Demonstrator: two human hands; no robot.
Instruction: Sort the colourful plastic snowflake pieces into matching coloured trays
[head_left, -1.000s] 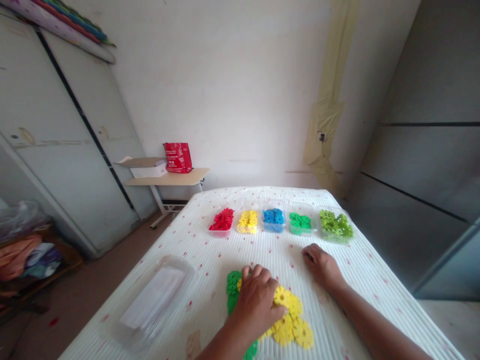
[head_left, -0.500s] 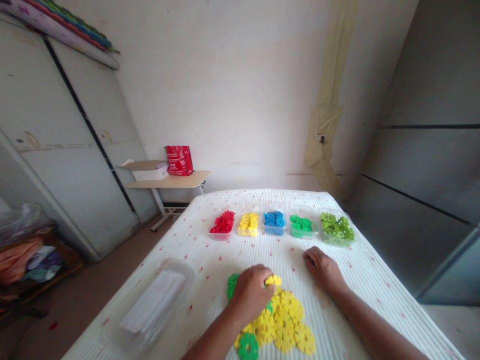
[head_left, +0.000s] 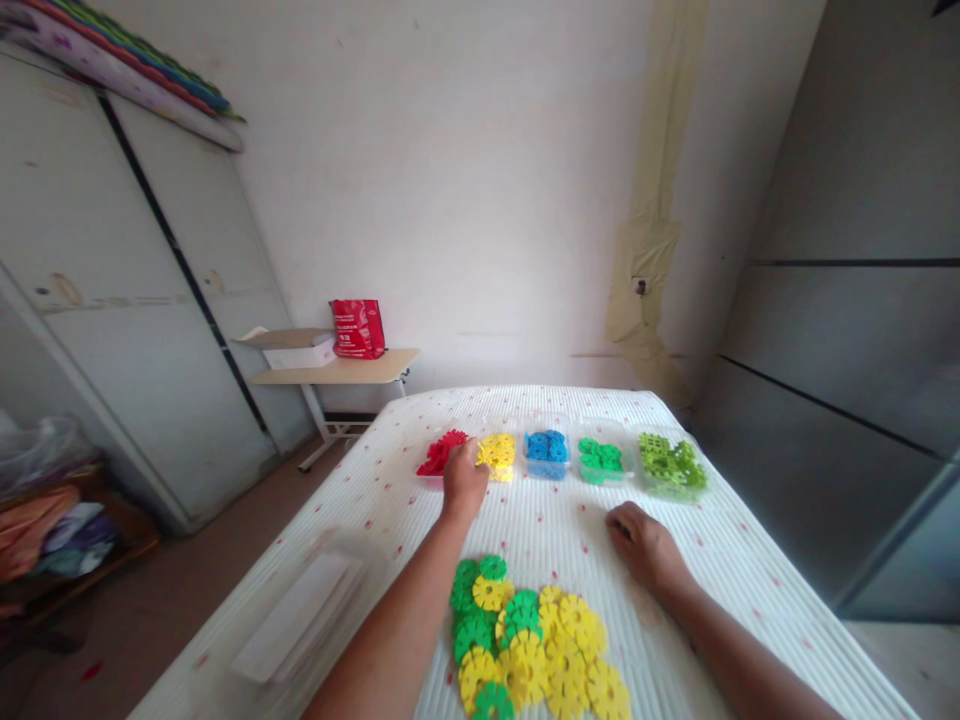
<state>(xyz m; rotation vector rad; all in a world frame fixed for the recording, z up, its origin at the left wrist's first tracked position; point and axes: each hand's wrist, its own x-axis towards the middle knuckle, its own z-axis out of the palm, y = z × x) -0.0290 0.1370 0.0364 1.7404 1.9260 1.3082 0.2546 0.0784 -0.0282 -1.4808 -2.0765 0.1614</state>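
Note:
My left hand (head_left: 463,482) reaches to the yellow container's left edge, its fingers closed on a yellow snowflake disc (head_left: 481,455) that is mostly hidden. Right there, a clear plastic box holds a pile of yellow discs (head_left: 498,450). Red pieces (head_left: 441,452) in a neighbouring box are partly covered by the same hand. Resting on the tablecloth at right, my right hand (head_left: 639,537) is curled into a loose fist with nothing visible in it. Between my arms lies a loose heap of yellow discs (head_left: 566,640) and green discs (head_left: 474,632).
Farther right along the row stand boxes of blue discs (head_left: 547,447), green discs (head_left: 601,458) and light-green pieces (head_left: 670,462). A clear tray with a white sheet (head_left: 300,610) lies at left. Behind, a small table (head_left: 352,370) carries a red bag (head_left: 357,328).
My left hand has moved forward from the heap to the yellow box, carrying a yellow disc, and the heap is uncovered. My right hand has stayed in place.

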